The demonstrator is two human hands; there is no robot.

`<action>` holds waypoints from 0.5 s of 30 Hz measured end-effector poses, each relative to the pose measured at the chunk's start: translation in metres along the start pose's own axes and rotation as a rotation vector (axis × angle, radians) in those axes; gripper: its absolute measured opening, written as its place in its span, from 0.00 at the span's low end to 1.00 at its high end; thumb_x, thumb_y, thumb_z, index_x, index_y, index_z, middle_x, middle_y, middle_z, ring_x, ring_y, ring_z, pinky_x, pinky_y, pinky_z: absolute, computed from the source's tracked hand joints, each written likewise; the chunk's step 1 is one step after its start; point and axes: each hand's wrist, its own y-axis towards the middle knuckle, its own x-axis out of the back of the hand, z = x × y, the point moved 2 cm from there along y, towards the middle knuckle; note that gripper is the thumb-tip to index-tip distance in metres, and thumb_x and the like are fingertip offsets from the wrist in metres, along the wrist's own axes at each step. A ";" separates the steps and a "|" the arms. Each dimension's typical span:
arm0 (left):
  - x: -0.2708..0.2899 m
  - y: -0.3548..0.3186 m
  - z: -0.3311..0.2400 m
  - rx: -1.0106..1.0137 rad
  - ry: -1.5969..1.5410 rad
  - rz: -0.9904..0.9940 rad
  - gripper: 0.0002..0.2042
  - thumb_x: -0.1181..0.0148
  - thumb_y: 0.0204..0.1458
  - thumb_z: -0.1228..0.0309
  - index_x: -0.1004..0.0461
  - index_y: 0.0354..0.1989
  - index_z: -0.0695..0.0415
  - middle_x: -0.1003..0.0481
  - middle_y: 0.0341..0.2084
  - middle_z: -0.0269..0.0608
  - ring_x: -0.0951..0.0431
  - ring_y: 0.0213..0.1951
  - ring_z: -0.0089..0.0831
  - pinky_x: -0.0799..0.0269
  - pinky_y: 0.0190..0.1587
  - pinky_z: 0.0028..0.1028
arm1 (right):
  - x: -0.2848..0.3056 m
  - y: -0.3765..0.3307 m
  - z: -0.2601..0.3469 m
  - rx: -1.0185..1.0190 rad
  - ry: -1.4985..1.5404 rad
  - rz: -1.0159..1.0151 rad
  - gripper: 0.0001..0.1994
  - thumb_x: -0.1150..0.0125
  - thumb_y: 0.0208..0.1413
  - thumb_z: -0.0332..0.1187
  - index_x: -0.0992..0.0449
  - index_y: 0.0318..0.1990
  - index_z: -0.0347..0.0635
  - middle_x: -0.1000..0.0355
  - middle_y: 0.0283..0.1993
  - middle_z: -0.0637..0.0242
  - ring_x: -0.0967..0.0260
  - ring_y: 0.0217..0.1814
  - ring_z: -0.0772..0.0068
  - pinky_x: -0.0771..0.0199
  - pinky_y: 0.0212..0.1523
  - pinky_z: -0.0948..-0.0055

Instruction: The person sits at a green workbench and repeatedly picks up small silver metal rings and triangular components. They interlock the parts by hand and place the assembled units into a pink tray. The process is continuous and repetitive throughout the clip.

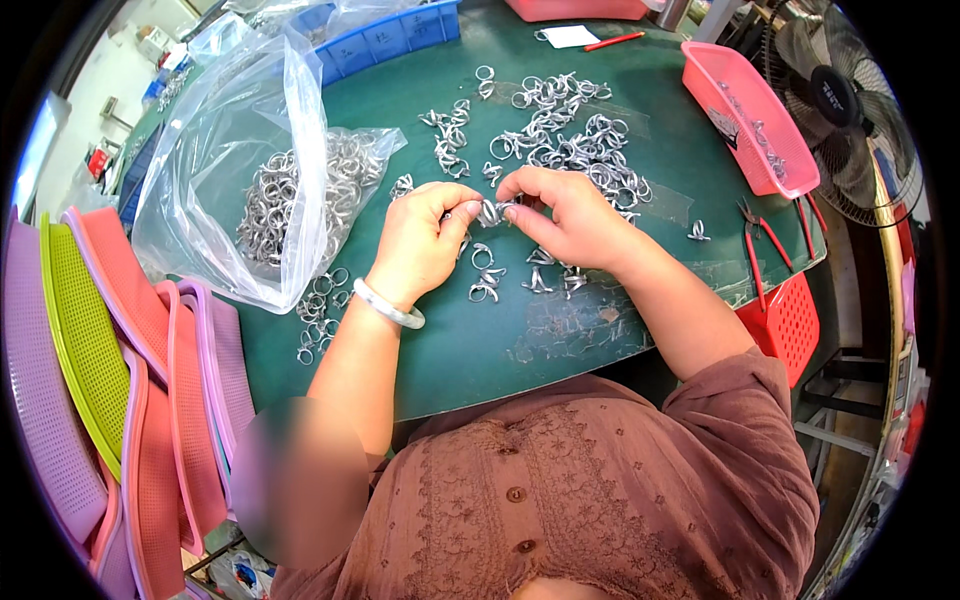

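Here, label by label:

Left hand: the left hand [420, 240], with a pale bangle [388, 306] on its wrist, has its fingers curled, thumb and forefinger pinched on the small silver metal ring piece [489, 212].
Right hand: the right hand [565, 215] meets the left over the middle of the desk, its fingertips closed on the same ring piece from the other side.
Ring piece: held between both hands just above the dark green desk [480, 350], close to the loose pieces lying under the hands.
Loose pieces below: a few silver ring pieces [487, 280] lie on the desk just beneath and between the hands.
Far pile: a wide scatter of silver metal rings [570, 140] lies beyond the hands, toward the far edge of the desk.
Bag: a clear plastic bag [240, 170] holding many silver rings lies open to the left, with some rings [318, 320] spilled near its mouth.
Pink basket: a pink plastic basket [745, 115] stands at the right, with a few small metal parts inside.
Pliers: red-handled pliers [760, 245] lie near the right edge of the desk, well apart from the hands.
Trays: stacked plastic mesh trays [120, 380] in pink, green and lilac lean at the left.
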 end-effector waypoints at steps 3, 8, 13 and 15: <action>-0.002 0.000 0.000 -0.042 0.016 -0.037 0.05 0.44 0.49 0.73 0.24 0.31 0.60 0.25 0.24 0.43 0.26 0.26 0.34 0.32 0.30 0.29 | 0.001 0.000 0.002 -0.069 0.055 0.003 0.08 0.44 0.48 0.27 0.28 0.37 0.37 0.29 0.29 0.58 0.30 0.29 0.64 0.31 0.31 0.70; -0.003 0.000 -0.004 -0.045 0.060 -0.050 0.05 0.45 0.49 0.72 0.26 0.28 0.60 0.27 0.23 0.45 0.27 0.25 0.40 0.33 0.29 0.33 | -0.003 0.000 0.001 -0.061 0.082 -0.019 0.07 0.45 0.48 0.26 0.28 0.36 0.36 0.30 0.28 0.59 0.31 0.28 0.66 0.31 0.31 0.71; -0.003 -0.001 -0.005 -0.109 0.168 -0.070 0.04 0.45 0.49 0.72 0.27 0.28 0.59 0.27 0.24 0.45 0.27 0.25 0.42 0.33 0.29 0.34 | -0.005 -0.001 -0.003 -0.077 0.112 -0.015 0.07 0.44 0.49 0.24 0.29 0.38 0.37 0.31 0.28 0.68 0.36 0.27 0.81 0.34 0.29 0.79; -0.003 -0.001 -0.004 -0.104 0.120 -0.096 0.04 0.45 0.49 0.72 0.26 0.30 0.59 0.27 0.24 0.45 0.27 0.26 0.41 0.33 0.29 0.33 | -0.006 -0.001 -0.002 -0.089 0.134 -0.030 0.07 0.44 0.50 0.25 0.29 0.37 0.37 0.31 0.28 0.69 0.36 0.27 0.83 0.35 0.28 0.80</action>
